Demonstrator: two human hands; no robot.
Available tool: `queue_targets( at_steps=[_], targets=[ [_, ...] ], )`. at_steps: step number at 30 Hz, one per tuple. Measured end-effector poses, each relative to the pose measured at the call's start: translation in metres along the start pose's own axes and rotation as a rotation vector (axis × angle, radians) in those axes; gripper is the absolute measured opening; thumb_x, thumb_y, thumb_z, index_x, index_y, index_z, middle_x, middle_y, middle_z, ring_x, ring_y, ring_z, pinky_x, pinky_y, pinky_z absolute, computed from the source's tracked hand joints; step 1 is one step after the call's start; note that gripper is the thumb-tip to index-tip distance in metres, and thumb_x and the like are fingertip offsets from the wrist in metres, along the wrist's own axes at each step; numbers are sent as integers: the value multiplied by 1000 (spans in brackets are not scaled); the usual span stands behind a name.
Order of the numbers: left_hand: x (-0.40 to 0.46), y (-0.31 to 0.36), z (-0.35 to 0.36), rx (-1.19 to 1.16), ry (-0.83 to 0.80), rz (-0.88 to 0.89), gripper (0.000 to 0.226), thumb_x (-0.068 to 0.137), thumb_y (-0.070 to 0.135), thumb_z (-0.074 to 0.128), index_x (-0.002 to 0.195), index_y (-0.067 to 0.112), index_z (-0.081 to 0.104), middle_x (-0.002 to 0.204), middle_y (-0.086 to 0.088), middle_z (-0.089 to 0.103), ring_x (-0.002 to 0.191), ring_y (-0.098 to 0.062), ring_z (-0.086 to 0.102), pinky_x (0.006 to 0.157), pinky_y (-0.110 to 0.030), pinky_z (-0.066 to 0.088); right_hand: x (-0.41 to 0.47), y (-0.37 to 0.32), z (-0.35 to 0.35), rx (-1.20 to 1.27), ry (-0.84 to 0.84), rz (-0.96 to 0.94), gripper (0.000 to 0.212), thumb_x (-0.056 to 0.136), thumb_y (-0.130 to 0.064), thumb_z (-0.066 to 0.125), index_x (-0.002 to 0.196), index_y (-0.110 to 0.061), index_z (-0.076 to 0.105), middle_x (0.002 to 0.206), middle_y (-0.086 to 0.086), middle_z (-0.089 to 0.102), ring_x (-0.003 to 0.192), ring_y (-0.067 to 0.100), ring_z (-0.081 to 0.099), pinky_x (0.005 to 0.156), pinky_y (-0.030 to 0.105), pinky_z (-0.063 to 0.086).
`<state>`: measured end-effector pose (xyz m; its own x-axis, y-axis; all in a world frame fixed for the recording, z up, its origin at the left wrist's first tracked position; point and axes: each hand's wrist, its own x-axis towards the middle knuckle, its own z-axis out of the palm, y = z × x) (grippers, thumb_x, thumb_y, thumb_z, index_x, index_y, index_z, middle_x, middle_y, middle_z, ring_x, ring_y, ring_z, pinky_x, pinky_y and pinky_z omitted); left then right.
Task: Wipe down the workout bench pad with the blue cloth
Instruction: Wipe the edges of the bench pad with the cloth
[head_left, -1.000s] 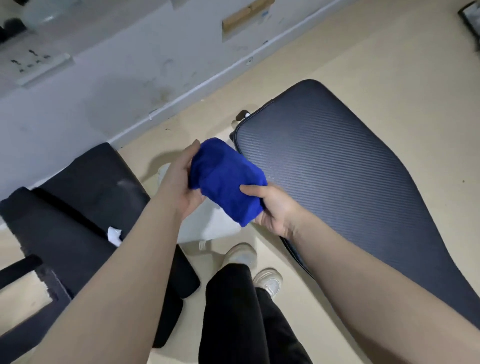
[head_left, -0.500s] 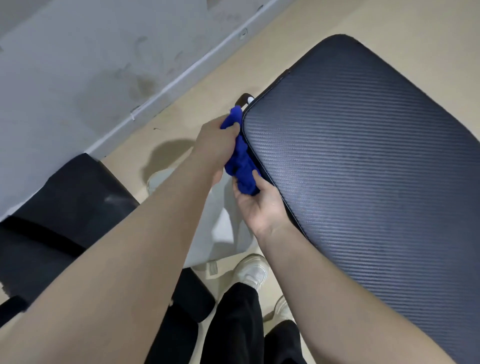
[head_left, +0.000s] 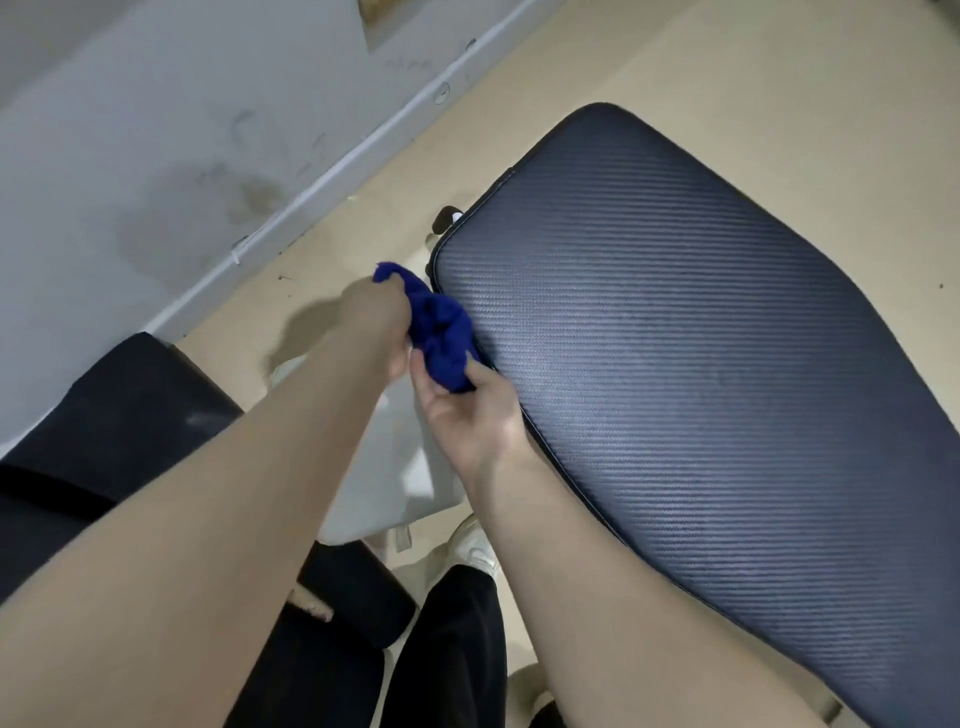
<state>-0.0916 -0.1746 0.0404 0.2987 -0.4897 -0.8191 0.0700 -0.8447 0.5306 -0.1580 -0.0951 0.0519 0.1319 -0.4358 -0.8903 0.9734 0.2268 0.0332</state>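
Observation:
The workout bench pad (head_left: 691, 374) is a dark, ribbed slab filling the right half of the head view. A bunched blue cloth (head_left: 441, 335) lies against the pad's near left edge. My left hand (head_left: 376, 319) grips the cloth's upper part from the left. My right hand (head_left: 467, 415) holds the cloth's lower end between thumb and fingers, palm up, just beside the pad edge. Both forearms reach in from the bottom of the view.
A grey wall (head_left: 156, 156) with a white baseboard runs diagonally along the left. Black padded equipment (head_left: 119, 415) sits at the lower left. Below my hands are a white frame part (head_left: 384, 478), my black trouser leg (head_left: 452, 649) and a white shoe (head_left: 472, 545) on the beige floor.
The cloth went from spread between my hands in front of me to bunched against the pad's left edge. The view has moved closer over the pad.

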Motion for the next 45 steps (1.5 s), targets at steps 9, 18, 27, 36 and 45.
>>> queue_targets(
  at_steps=[9, 18, 27, 36, 45],
  targets=[
    [-48, -52, 25, -29, -151, 41, 30, 98, 5, 31, 72, 17, 40, 33, 8, 50, 32, -5, 48, 38, -17, 36, -11, -26, -60, 83, 179, -52, 35, 90, 11, 32, 118, 6, 53, 110, 20, 58, 90, 30, 59, 50, 25, 58],
    [-75, -94, 39, -287, -271, -188, 39, 101, 23, 26, 63, 16, 26, 38, -6, 34, 31, -16, 27, 43, -14, 25, -22, -33, -86, -114, 344, -28, 30, 86, 9, 29, 69, -4, 51, 58, 12, 49, 55, 19, 45, 50, 21, 45],
    [-84, -59, 37, -372, -149, -61, 34, 102, 16, 28, 68, 21, 31, 25, 10, 36, 20, -6, 31, 33, -14, 21, -20, -41, -71, 13, 243, 27, 27, 92, 9, 27, 86, 4, 53, 96, 15, 58, 89, 19, 54, 59, 25, 50],
    [-134, -179, 78, -54, -187, -289, 22, 99, 34, 39, 100, 18, 54, 94, -4, 61, 84, -20, 63, 86, -36, 53, -92, -101, -177, -42, 525, 38, 39, 91, 4, 19, 68, 0, 50, 60, 12, 58, 61, 17, 44, 53, 20, 35],
    [-142, -162, 75, -208, -153, -296, 41, 102, 34, 27, 77, 11, 49, 66, -14, 57, 55, -23, 57, 61, -30, 42, -95, -81, -171, 24, 203, -1, 28, 89, 5, 28, 87, 5, 56, 94, 22, 61, 97, 39, 54, 94, 53, 39]
  ],
)
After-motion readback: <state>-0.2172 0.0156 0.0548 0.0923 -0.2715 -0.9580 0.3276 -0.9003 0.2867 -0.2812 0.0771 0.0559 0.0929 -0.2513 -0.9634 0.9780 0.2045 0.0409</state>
